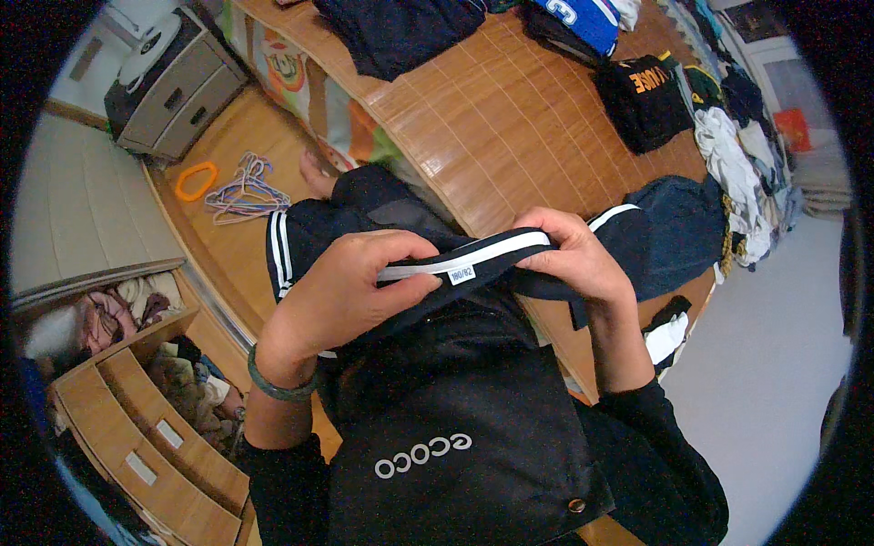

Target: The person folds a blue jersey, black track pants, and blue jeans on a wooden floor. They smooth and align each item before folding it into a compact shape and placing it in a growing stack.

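Between my two hands stretches the edge of a dark garment (495, 278), apparently trousers, with a white band along the inside and a small white label (461, 274) bearing writing. My left hand (348, 293) pinches this edge between thumb and fingers left of the label. On the other side, my right hand (577, 249) grips it the same way. White stripes run along the dark cloth hanging at the left. More dark cloth (672, 239) with a white stripe spreads to the right over the bed mat (478, 136); whether it is the same garment I cannot tell.
Dark folded clothing (410, 31), a blue garment (580, 24) and a black printed garment (642, 102) lie on the bed. White clothes (734, 184) are heaped along its edge. Hangers (247, 194) and an orange ring (196, 181) lie on the floor. Open drawers (136, 423) hold clothes at left.
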{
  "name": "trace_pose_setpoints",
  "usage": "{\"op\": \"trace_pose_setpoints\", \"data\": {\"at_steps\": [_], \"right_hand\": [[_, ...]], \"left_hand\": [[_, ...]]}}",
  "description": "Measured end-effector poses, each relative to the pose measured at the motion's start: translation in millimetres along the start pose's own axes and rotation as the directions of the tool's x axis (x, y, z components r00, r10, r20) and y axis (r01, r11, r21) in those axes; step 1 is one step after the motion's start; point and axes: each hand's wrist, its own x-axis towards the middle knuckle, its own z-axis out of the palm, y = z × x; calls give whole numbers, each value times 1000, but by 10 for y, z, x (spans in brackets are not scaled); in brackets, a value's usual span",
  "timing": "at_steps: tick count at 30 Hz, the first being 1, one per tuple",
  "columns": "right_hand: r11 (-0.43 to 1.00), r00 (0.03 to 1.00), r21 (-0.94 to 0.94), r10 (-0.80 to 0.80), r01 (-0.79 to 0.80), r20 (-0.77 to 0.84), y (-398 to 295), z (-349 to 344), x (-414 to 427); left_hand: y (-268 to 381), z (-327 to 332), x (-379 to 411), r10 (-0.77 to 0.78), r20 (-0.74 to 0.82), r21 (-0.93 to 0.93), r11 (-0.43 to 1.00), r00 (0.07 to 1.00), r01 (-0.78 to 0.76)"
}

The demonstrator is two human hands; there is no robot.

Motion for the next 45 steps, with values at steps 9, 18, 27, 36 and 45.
{"op": "trace_pose_setpoints", "data": {"at_steps": [9,18,27,36,45], "right_hand": [[990,993,-109,81,-91,-90,158,-133,168],[717,961,-661,44,-220,-271,863,-739,661],[688,945,-649,-214,326,247,526,589,2018],[273,808,-945,508,179,300,1409,1051,2842],[859,937,-489,283,-152,206,1123,528,2458]], "left_hand": [[-262,-207,-97,-109,-79,8,994,991,110],[-1638,-51,-1222,-498,-434,-206,866,751,456],[-1420,496,-1170,-572,-252,-57,814,781,578],[-1680,620,-1453,-576,-527,-270,810,625,520],[-779,-170,-1579,-676,-494,-676,694,547,246]]}}
